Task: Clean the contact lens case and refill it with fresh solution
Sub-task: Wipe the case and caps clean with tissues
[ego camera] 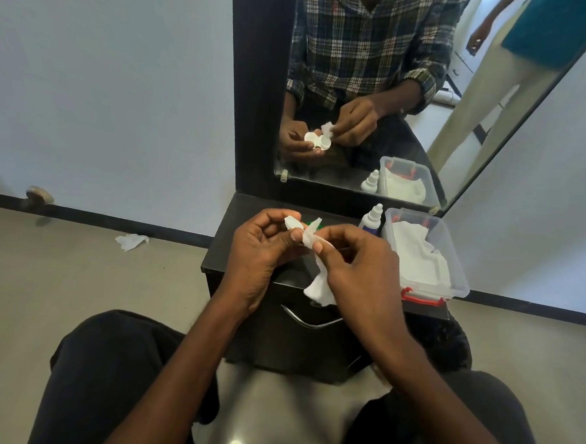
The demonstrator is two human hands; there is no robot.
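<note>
Black, smooth-faced laminate forms the low cabinet (221,251), above which a tall mirror (378,89) is mounted in a dark frame. On the cabinet top at the right, a clear plastic box (453,266) with red clips is set, rectangular and round-cornered, with soft white tissues lying crumpled in it. Just beside its left wall a small white dropper bottle (372,218) with a conical tip is stood upright. Above the cabinet's front edge, the white contact lens case (293,223) is gripped in the curled fingers of the left hand (258,254). A limp, wrinkled white tissue (318,288) is pinched by the right hand (360,270) and pressed against the case, its tail hanging below. A crumpled scrap (131,241) lies on the beige floor.
</note>
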